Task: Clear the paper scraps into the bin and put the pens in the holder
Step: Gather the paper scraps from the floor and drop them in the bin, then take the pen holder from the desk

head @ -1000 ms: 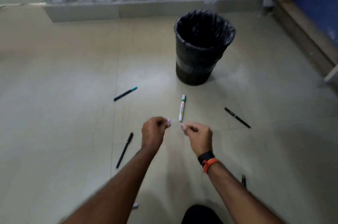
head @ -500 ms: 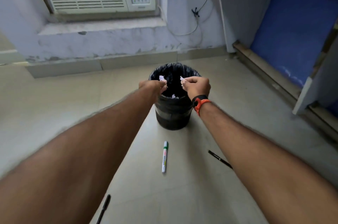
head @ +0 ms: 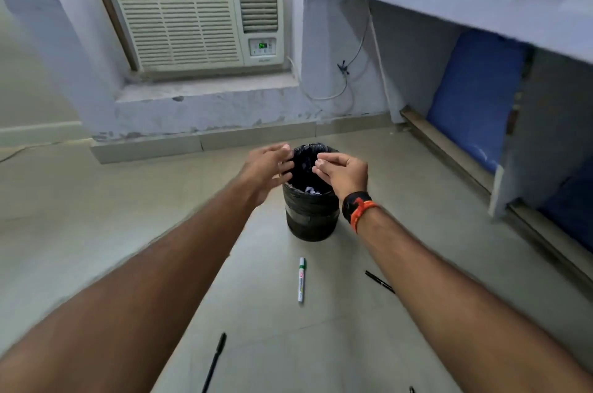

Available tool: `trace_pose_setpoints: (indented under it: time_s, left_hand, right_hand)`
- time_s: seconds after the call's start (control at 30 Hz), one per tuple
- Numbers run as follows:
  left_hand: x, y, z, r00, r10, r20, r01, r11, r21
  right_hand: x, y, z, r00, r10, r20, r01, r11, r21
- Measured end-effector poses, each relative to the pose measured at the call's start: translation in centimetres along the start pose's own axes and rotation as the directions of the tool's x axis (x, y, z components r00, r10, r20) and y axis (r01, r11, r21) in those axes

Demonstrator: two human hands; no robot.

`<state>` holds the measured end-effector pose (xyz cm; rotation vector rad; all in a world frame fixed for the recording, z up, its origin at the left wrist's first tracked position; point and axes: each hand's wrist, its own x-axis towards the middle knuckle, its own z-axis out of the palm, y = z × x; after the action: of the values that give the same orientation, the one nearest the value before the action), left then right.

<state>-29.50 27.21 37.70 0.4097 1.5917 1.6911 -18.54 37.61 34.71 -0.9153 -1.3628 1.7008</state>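
Paper scraps (head: pixel 312 190): a few white crumpled bits lie at the bottom of the black lined bin (head: pixel 310 216), which stands on the tiled floor (head: pixel 96 232) near the wall under the window AC unit (head: pixel 189 7). Both hands hang over the bin mouth. Left hand (head: pixel 268 168) has its fingers spread, nothing in it, at the left rim. Right hand (head: pixel 345 172) has fingers loosely curled and parted, no scrap visible in them; a black-and-orange wristband (head: pixel 357 208) sits on that wrist. No loose scraps seen on the visible floor, so the scrap part looks done or near done, as a judgement; floor outside the view is unknown.

Pens not started. The green-and-white marker (head: pixel 301 284) lies just in front of the bin. A black pen (head: pixel 379 282) lies to its right. Another black pen (head: pixel 214 362) lies nearer, on the left. A dark pen tip (head: pixel 411 389) pokes in at the bottom edge. No pen holder in view, so its spot can't be told. Left to do: gather all pens, find the holder, drop them in.
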Motion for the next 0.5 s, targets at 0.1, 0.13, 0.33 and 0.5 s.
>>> trace_pose_setpoints:
  time_s: [0.1, 0.13, 0.33, 0.5]
  left_hand:
    - [-6.2, 4.8, -0.2, 0.980, 0.192, 0.058, -0.199, 0.969, 0.148]
    - [-8.0, 6.3, 0.0, 0.962, 0.263, 0.073, -0.272, 0.944, 0.186]
    - [-12.4, 9.6, 2.1, 0.857, 0.475, 0.197, -0.514, 0.781, 0.354]
    - [-9.2, 11.2, 5.0, 0.798, 0.584, 0.150, -0.594, 0.717, 0.364]
  right_hand:
    - [-6.2, -5.9, -0.3, 0.994, -0.087, 0.063, 0.086, 0.996, 0.006]
    - [-7.9, -7.7, -0.5, 0.988, -0.127, 0.091, 0.128, 0.992, -0.002]
    - [-11.9, -12.7, -2.0, 0.959, -0.249, 0.136, 0.253, 0.967, -0.014]
    - [-9.7, -14.7, -2.3, 0.962, -0.270, 0.041, 0.273, 0.958, -0.085]
